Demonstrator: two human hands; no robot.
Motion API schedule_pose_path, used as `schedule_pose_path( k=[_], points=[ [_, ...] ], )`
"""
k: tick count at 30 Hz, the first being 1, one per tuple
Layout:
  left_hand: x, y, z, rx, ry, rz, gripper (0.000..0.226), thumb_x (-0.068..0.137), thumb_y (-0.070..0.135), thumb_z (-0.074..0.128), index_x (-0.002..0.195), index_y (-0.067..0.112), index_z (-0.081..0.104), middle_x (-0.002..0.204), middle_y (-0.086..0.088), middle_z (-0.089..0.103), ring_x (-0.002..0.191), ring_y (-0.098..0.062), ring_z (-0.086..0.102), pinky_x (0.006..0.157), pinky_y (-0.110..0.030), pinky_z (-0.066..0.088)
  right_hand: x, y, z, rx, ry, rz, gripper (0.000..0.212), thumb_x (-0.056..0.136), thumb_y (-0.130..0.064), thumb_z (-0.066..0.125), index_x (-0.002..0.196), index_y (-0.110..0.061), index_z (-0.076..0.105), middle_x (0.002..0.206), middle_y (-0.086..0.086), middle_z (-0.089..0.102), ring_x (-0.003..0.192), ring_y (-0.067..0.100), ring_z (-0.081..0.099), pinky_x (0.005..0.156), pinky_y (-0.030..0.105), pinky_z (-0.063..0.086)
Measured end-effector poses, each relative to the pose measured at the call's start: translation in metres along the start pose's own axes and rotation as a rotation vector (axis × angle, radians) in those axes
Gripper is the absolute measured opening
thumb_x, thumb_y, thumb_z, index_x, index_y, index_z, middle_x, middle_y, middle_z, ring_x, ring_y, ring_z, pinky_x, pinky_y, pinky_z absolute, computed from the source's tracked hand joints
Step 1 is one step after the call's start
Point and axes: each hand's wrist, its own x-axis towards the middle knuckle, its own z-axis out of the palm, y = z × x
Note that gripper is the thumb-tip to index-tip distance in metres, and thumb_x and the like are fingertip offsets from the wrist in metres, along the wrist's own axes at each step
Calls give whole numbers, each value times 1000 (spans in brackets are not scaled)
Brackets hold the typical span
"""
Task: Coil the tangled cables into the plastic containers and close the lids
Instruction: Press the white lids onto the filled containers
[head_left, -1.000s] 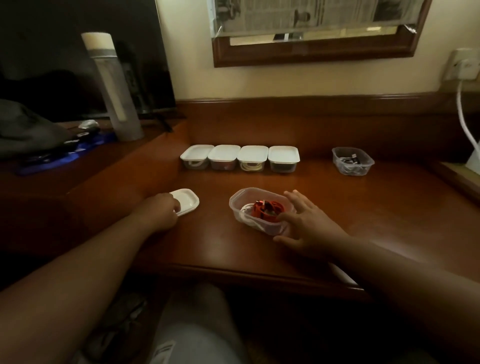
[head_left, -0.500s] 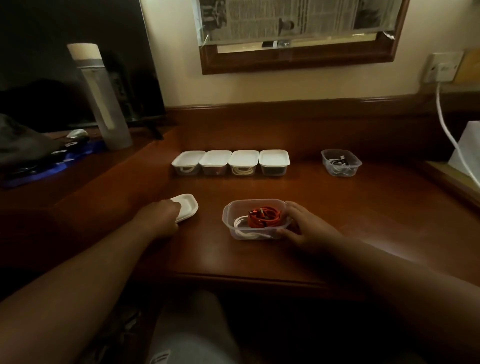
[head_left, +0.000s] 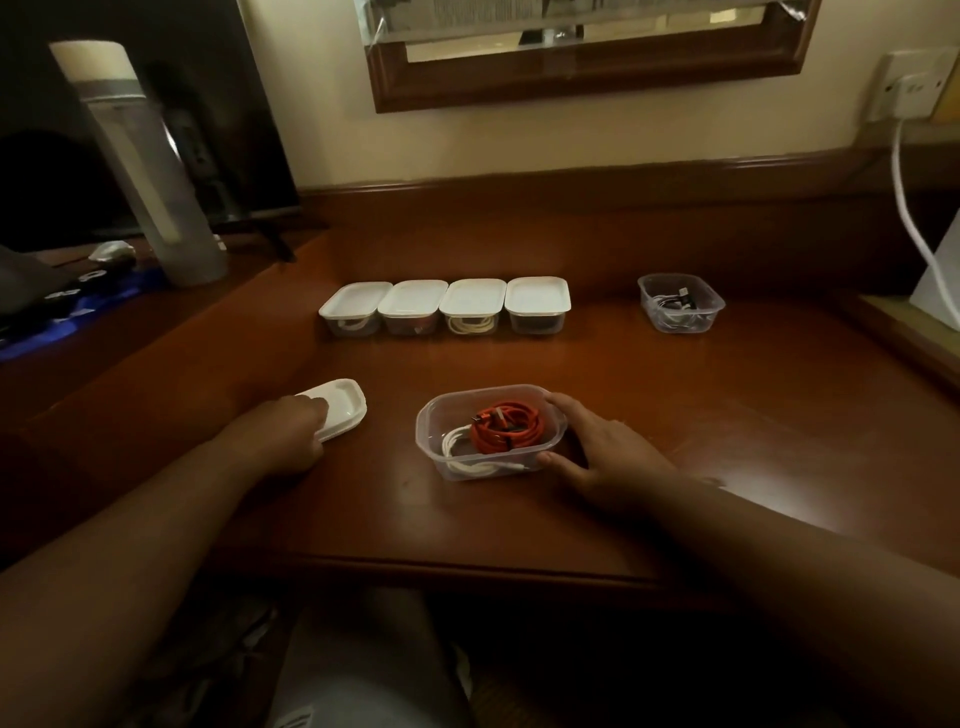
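Note:
A clear plastic container stands open near the front of the wooden desk. Inside it lie a coiled orange cable and a white cable. My right hand holds the container's right end, fingers on the far rim and thumb on the near side. To the left lies a white lid, and my left hand grips its near edge with curled fingers.
Several lidded containers with cables stand in a row at the back. Another open container with dark and white cables sits back right. A tall bottle stands back left. A white cord hangs from a wall socket at right.
My right hand has closed round the container's right end and pulled it level. My left hand has stayed on the lid. The camera has tilted down slightly.

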Motion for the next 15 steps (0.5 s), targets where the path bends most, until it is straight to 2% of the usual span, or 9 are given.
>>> schedule_pose_path(
  k=[3,6,10,12,15],
  points=[
    [-1,3,-8,-48,61,-13,12,89,23,58,90,21,46,108,-6,62,84,-22,56,67,-31,42,0,-1,-2,28,0,-17,84,91,-56,58,153,-40,3,152,1,44,133,26,48,110,46,40],
    [-8,26,-26,-202,264,26,15,90,28,60,86,21,48,96,-3,56,79,-22,51,67,-32,38,-1,-1,-2,40,6,-12,88,91,-58,58,155,-36,2,156,1,38,139,27,42,113,46,35],
    [-31,87,-50,-336,511,327,11,82,13,62,84,17,52,86,-1,51,75,-22,49,63,-30,36,-1,1,-2,53,8,-1,92,89,-63,56,156,-33,1,159,0,34,141,26,40,115,49,33],
    [-40,113,-57,-362,513,458,13,81,13,61,85,18,51,86,1,51,77,-21,51,62,-29,40,-2,1,-2,69,6,-5,92,88,-62,57,156,-33,3,158,0,35,140,25,41,115,50,33],
    [-41,140,-60,-375,469,551,16,84,20,60,88,24,45,88,5,47,79,-14,48,59,-19,35,-3,2,-3,89,13,-15,92,88,-60,59,156,-33,4,156,0,39,136,23,46,111,50,40]
  ],
)
